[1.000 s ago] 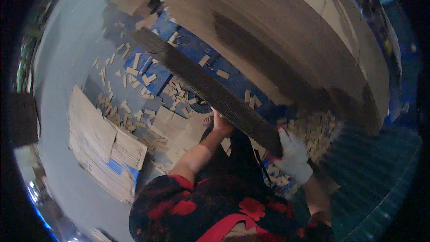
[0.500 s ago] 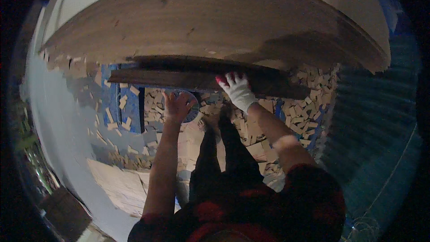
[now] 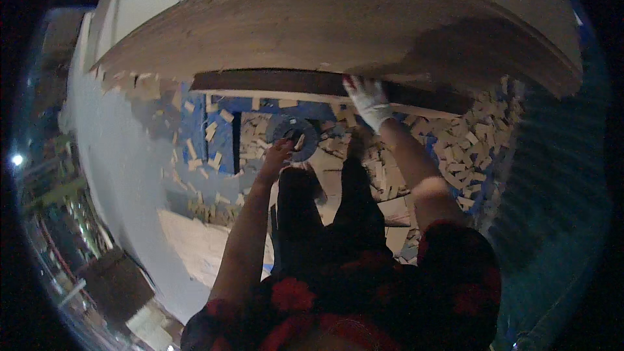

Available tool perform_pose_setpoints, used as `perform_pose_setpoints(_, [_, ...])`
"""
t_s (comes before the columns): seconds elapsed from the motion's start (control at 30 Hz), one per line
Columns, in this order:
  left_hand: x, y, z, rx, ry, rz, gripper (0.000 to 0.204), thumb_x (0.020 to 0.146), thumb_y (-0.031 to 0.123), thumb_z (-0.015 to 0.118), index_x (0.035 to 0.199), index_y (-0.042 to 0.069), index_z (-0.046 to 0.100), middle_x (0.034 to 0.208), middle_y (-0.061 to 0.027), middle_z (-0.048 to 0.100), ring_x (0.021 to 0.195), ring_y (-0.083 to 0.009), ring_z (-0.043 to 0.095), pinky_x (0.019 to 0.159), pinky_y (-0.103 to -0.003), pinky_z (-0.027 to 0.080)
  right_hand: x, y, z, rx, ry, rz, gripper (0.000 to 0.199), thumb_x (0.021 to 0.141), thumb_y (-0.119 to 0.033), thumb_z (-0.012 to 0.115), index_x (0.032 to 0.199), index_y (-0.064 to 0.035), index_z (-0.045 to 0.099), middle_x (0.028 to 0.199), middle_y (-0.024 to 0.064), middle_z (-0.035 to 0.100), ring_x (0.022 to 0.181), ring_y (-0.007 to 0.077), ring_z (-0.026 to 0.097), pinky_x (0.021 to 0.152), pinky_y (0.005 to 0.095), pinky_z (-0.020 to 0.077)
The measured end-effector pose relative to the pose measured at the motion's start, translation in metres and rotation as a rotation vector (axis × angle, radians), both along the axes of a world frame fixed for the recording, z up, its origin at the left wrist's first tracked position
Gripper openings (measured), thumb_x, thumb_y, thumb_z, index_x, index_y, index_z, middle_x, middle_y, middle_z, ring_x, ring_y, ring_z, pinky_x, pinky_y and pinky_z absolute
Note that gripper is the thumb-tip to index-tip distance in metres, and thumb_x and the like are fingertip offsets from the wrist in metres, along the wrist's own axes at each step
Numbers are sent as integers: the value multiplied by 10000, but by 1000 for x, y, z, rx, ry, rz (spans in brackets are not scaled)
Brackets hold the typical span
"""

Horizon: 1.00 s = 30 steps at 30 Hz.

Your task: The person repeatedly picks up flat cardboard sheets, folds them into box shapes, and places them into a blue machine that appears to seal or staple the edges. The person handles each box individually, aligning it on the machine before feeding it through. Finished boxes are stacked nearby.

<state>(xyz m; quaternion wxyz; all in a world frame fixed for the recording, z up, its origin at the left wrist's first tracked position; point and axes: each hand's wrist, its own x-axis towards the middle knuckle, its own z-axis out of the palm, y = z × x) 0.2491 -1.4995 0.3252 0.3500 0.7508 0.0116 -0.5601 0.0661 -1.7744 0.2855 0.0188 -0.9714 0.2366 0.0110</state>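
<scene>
A long dark wooden board (image 3: 266,79) runs along the front of a broad stack of wood sheets (image 3: 260,32), its pale lower edge towards me. My right hand (image 3: 369,101), in a white glove with red fingertips, lies on the board's face right of its middle, fingers spread. My left hand (image 3: 279,151) is bare and hangs below the board, loosely open and blurred, with nothing visible in it. Behind its fingers on the floor is a round grey ringed thing (image 3: 305,146) like a fan; its exact kind cannot be told.
Small wooden offcuts (image 3: 465,156) are strewn over the floor on both sides of my legs. Blue framework (image 3: 224,136) stands among them on the left. A flat cardboard sheet (image 3: 188,240) lies at the lower left. Dark green ridged sheeting (image 3: 539,221) covers the right side.
The dark board has shifted farther away, up against the stack, with my gloved right hand on it. My left hand has drawn nearer to me and its fingers are less spread. The view has shifted.
</scene>
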Motion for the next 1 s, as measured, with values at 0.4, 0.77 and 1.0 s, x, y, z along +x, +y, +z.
perform_pose_setpoints(0.4, [137, 80, 11, 392, -250, -281, 525, 875, 426, 626, 1302, 161, 474, 1151, -26, 582, 933, -176, 602, 708, -365, 511, -6, 13, 84, -118, -1, 213, 464, 831, -136, 560, 1292, -135, 512, 1282, 111, 521, 1131, 316, 527, 933, 454, 435])
perform_pose_setpoints(0.77, [444, 345, 296, -600, -696, 893, 255, 945, 344, 545, 822, 124, 588, 618, 55, 439, 567, -79, 435, 532, -275, 372, -303, 12, 297, 1250, -798, -1198, 408, 898, -299, 565, 1196, -21, 593, 1124, 94, 653, 1044, 231, 627, 876, 345, 513])
perform_pose_setpoints(1.0, [300, 452, 151, -401, -581, 1579, 271, 866, 277, 522, 668, 93, 510, 571, -38, 497, 504, -196, 481, 441, -332, 384, -371, 49, 288, 610, -1485, -1409, 461, 895, -327, 566, 1250, -36, 533, 1197, 99, 596, 1111, 241, 563, 924, 354, 470])
